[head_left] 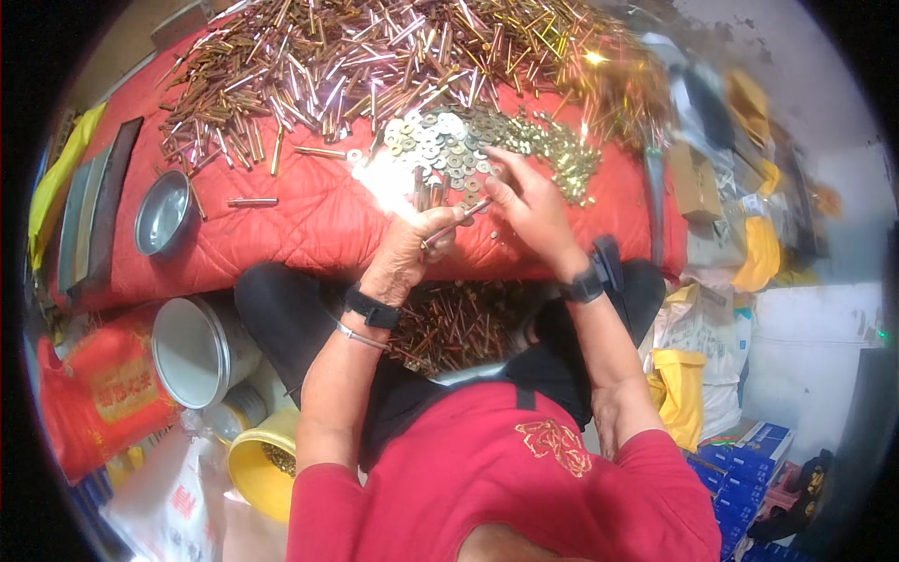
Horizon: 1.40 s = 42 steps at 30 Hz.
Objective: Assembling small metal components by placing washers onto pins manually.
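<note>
Left hand (408,253) closed, thumb and fingers around lower part of metal rod (465,215), held slanted above red quilt (309,234). Right hand (536,201) parted, thumb beside rod's upper end; contact unclear. Washers (454,157) just beyond. Rod probably stiff, fairly light, smooth enough to roll or slip; best pinched mid-shaft, ends left free.

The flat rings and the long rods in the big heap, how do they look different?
The flat rings are round with holes; the long rods are thin sticks. The rings look mostly silvery, while the rods look mostly coppery. The rings make a smaller patch; the rods spread in a much bigger heap. Both look like shiny metal and lie on the red cover.
</note>
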Available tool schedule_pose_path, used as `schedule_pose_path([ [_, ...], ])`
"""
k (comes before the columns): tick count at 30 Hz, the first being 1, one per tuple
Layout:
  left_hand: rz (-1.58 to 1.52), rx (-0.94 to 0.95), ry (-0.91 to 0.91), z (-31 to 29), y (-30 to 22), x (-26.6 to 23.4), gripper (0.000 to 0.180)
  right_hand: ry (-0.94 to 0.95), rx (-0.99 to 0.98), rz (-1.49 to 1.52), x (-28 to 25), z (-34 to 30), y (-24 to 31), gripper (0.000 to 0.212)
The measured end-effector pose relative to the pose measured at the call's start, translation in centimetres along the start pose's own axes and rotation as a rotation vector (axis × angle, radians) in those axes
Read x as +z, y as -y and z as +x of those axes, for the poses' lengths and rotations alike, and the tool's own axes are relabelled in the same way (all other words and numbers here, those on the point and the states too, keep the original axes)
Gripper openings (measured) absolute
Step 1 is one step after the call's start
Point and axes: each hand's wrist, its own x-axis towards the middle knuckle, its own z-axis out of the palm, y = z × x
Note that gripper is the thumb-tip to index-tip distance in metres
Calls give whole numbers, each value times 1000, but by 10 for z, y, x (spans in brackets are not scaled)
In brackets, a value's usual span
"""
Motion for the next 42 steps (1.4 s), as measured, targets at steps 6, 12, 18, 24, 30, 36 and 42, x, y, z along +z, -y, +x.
schedule_pose_path([
  [6, 20, -34, 25, 0, 0, 2, 15, 11, -14, 18, 2, 0, -5, 31],
  [12, 64, 6, 6, -2, 2, 2, 14, 80, -17, 110, 1, 2, -5, 29],
  [18, 53, 2, -18, 1, -3, 0, 11, 36, -218, -9, 2, 4, -7, 25],
  [24, 651, 250, 59, -12, -18, 10, 16, 319, 240, 277, -32, 23, -21, 27],
  [30, 379, 142, -82, -4, -14, 4, 37, -207, -388, -294, 2, 121, -56, 19],
  [36, 21, -56, -159, 4, -10, -15, 35, -231, -513, -822, 28, 196, -82, 35],
  [42, -201, 62, -206, 9, -4, -23, 27, -276, -539, -925, 13, 184, -95, 12],
])
